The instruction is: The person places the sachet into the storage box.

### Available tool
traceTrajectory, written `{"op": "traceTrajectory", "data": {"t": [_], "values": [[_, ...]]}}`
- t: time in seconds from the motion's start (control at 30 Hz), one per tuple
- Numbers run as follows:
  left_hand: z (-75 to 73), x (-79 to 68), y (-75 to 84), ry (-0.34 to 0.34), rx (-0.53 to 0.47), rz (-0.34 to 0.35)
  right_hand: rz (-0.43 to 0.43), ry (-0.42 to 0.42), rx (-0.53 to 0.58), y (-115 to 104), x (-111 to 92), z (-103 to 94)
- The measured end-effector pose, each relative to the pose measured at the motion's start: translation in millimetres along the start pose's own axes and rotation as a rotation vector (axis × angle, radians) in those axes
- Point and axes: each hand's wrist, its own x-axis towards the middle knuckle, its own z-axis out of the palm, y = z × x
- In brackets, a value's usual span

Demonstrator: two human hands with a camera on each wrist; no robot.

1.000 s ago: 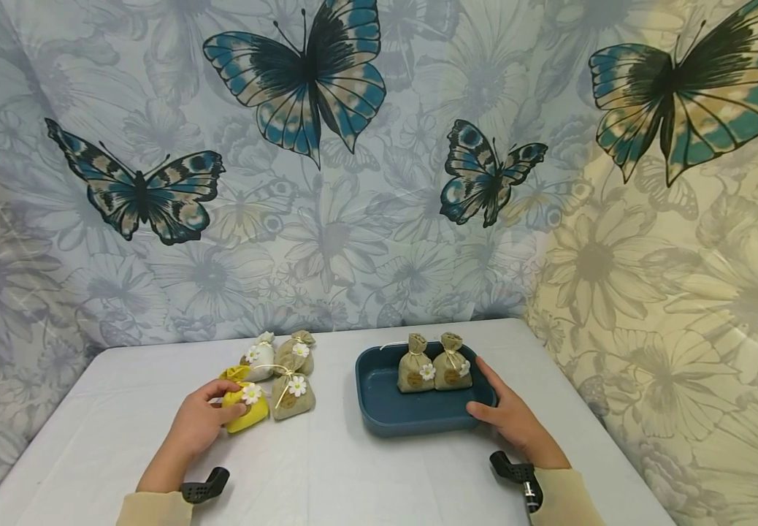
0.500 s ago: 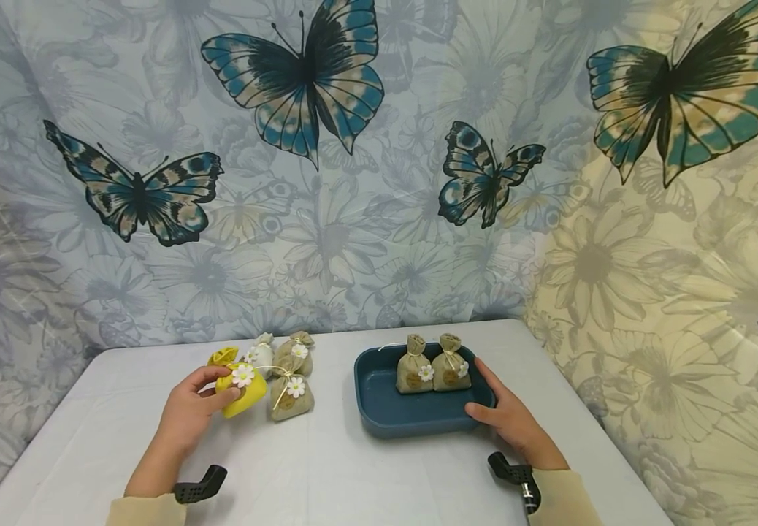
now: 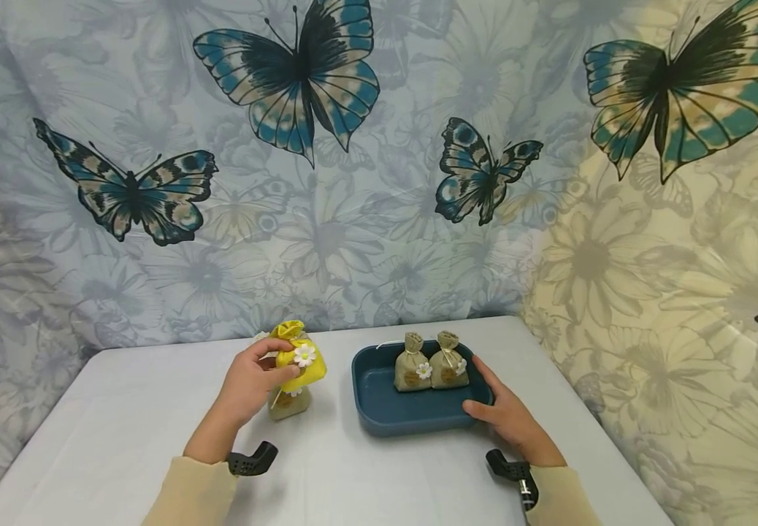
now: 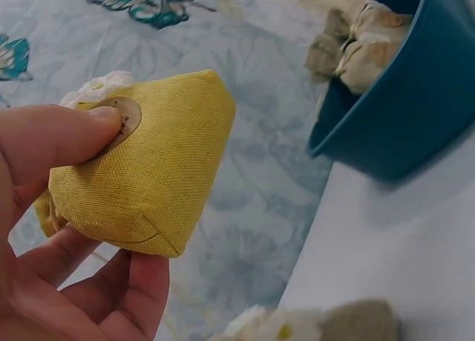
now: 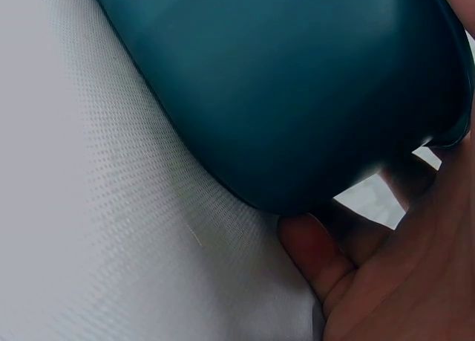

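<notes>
My left hand [image 3: 255, 376] holds a small yellow cloth sachet [image 4: 159, 163] with a white flower, pinched between thumb and fingers, raised over the pile left of centre. Beneath it a beige sachet [image 3: 290, 406] shows partly on the table; the sachets behind are mostly hidden by the hand. My right hand [image 3: 517, 420] grips the right end of a deep blue tray [image 3: 412, 424], its fingers spread along the side and rim. Inside the tray, two beige sachets with white flowers, a left one [image 3: 410, 365] and a right one [image 3: 448, 364], stand side by side at the back right.
A white cloth covers the table [image 3: 123, 438]. Right behind its back edge hangs a butterfly-print fabric [image 3: 333, 241], which also runs along the right side. Black camera mounts sit on the left wrist [image 3: 253, 460] and right wrist [image 3: 513, 471].
My left hand has lifted the yellow sachet off the table and carried it to the right, over the beige sachets. My right hand and the tray have stayed in place.
</notes>
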Motion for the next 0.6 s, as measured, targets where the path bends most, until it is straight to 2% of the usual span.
{"op": "traceTrajectory", "data": {"t": [0.3, 0.6], "values": [[49.6, 14.1, 3.9, -0.064, 0.102, 0.035, -0.003, -0.001, 0.014, -1.4, 1.6, -0.2], [82.9, 29.3, 4.4, -0.158, 0.105, 0.055, -0.003, -0.004, 0.008, -2.7, 1.3, -0.5]]}}
